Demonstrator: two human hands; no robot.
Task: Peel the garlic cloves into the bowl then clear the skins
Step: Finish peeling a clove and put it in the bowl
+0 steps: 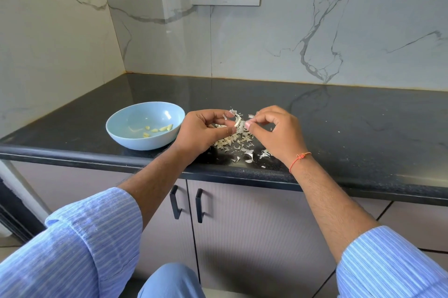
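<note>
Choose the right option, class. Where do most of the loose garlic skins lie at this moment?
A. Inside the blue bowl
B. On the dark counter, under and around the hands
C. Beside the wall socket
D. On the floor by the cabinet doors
B: the garlic skins lie scattered on the counter beneath the hands, while the blue bowl holds only peeled cloves.

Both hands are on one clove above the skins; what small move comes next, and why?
Probably strip off the last skin: the left hand and right hand pinch a clove with skin still on it, so it is not ready for the bowl.
</note>
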